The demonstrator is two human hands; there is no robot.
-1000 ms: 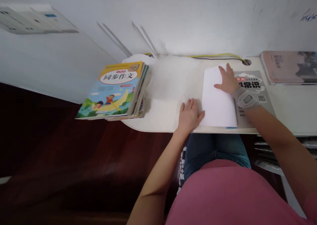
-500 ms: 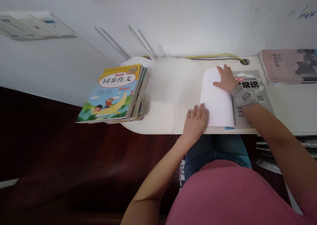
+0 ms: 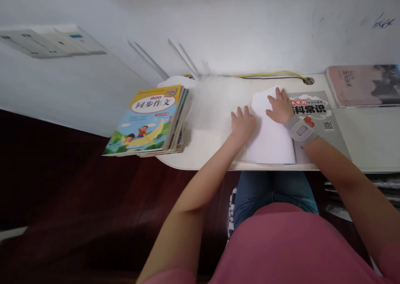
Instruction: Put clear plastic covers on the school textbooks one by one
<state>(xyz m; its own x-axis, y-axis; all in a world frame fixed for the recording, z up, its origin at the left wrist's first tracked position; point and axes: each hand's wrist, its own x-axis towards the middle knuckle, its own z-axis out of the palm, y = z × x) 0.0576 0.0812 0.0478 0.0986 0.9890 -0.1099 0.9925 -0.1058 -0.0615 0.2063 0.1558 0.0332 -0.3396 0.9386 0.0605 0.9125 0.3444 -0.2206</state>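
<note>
Left to right, we have: left hand (image 3: 243, 125) loosely spread, no hold visible, at the white sheet's (image 3: 270, 140) left edge; sheet between hands, long axis front-to-back; right hand (image 3: 280, 106) splayed on top, gripping nothing; grey book (image 3: 333, 144) rightward.

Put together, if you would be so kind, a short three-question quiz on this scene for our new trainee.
1. Multiple choice: What do the fingers of the right hand rest on?
A) the pink book at the far right
B) the white paper
C) the yellow cable by the wall

2. True or false: In the picture, the stack of books is to the left of the white paper.

3. Fill in the blank: The grey wristband is worn on the person's ____ wrist.

Key: 1. B; 2. True; 3. right
</note>
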